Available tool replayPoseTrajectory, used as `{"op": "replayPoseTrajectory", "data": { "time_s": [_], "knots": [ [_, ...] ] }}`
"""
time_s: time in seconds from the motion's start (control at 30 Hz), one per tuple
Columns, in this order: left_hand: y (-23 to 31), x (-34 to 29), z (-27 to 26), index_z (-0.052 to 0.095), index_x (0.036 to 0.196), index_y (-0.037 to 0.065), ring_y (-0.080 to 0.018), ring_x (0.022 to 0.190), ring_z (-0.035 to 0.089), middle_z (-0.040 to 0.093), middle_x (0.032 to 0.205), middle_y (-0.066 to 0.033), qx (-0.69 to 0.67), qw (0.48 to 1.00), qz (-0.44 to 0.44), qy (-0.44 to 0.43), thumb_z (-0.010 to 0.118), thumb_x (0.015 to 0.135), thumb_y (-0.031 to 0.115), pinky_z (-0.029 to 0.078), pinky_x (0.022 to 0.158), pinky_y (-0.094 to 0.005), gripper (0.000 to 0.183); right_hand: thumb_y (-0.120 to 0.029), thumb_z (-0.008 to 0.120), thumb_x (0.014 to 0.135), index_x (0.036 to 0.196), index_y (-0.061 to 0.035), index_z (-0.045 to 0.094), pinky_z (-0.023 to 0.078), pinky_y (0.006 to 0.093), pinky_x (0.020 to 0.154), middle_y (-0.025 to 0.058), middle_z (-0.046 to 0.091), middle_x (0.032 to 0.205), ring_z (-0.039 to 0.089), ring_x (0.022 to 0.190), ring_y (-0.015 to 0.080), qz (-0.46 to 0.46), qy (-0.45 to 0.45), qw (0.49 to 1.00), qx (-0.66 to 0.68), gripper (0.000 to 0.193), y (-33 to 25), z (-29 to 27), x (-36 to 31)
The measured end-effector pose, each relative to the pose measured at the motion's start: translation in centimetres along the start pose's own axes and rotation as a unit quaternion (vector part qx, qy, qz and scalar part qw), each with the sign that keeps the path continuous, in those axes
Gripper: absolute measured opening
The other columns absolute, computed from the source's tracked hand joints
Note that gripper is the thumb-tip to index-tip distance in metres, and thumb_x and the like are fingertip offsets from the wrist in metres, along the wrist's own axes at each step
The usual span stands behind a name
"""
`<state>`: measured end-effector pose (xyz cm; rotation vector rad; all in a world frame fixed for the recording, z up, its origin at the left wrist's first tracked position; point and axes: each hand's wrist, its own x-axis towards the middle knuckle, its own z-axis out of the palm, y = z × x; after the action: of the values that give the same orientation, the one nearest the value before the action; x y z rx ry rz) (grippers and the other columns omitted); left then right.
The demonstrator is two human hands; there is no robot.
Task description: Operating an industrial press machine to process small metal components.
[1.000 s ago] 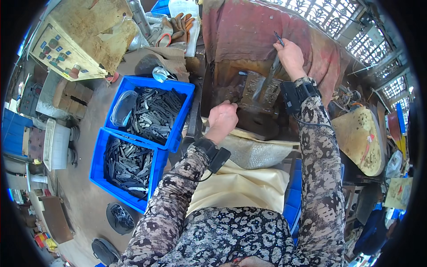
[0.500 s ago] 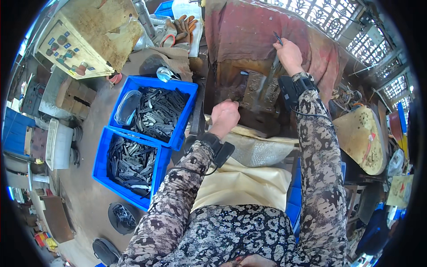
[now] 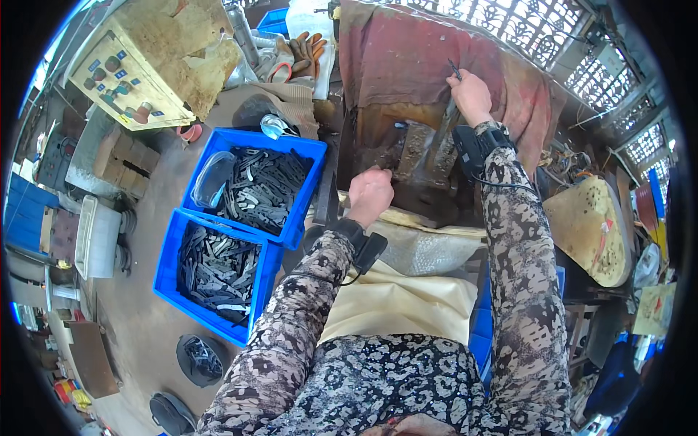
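My right hand is raised in front of the reddish-brown cloth. Its fingers pinch a thin dark metal piece, whose tip sticks up past them. Lower and to the left, my left hand is closed in a fist at the near left side of the wet, grimy machine recess. Whatever it may hold is hidden. To the left of that hand, two blue bins hold many dark, flat, narrow metal pieces. A clear plastic dish lies in the farther bin.
A cream control box with knobs stands at the far left. Gloves lie at the back. A black round tub with metal pieces stands near left. A stained yellowish board is at right. Cream sheeting covers my lap.
The view has shifted slightly. My right hand, still pinching the dark metal piece, has moved a little to the left and down. My left hand stays closed in nearly the same place.
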<state>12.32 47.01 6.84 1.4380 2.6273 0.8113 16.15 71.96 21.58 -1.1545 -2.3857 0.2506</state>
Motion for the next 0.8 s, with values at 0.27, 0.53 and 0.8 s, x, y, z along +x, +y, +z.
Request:
{"op": "replayPoseTrajectory", "data": {
  "time_s": [0.27, 0.53, 0.8],
  "knots": [
    [-0.5, 0.3, 1.3, 0.069, 0.092, 0.012, -0.0317, 0.094, 0.064, 0.066, 0.097, -0.0123, -0.033, 0.998, -0.023, 0.057, 0.053, 0.078, 0.008, 0.052, 0.082, -0.0398, 0.022, -0.039, 0.058, 0.089, 0.099, -0.0050, 0.063, 0.047, 0.0415, 0.073, 0.0189, 0.066, 0.085, 0.063, 0.082, 0.0350, -0.066, 0.044, 0.992, 0.096, 0.036, 2.2, -2.0, -6.7],
    [-1.8, 2.9, 1.2, 0.070, 0.100, 0.011, -0.0343, 0.090, 0.062, 0.066, 0.094, -0.0140, -0.082, 0.993, 0.013, 0.087, 0.053, 0.076, 0.003, 0.050, 0.079, -0.0427, 0.030, -0.012, 0.069, 0.084, 0.097, -0.0010, 0.064, 0.049, 0.0303, 0.061, 0.0156, 0.064, 0.077, 0.060, 0.062, 0.0201, -0.059, 0.005, 0.961, 0.269, 0.018, 1.2, -4.5, -25.8],
    [-1.0, 4.8, 1.5, 0.068, 0.095, 0.006, -0.0339, 0.093, 0.063, 0.065, 0.097, -0.0160, 0.054, 0.984, 0.163, -0.036, 0.053, 0.075, 0.001, 0.052, 0.080, -0.0417, 0.026, -0.010, 0.071, 0.081, 0.098, -0.0013, 0.065, 0.050, 0.0321, 0.059, 0.0159, 0.066, 0.080, 0.065, 0.066, 0.0272, -0.053, -0.063, 0.947, 0.312, 0.021, 4.1, -2.9, -34.6]
  ]
}}
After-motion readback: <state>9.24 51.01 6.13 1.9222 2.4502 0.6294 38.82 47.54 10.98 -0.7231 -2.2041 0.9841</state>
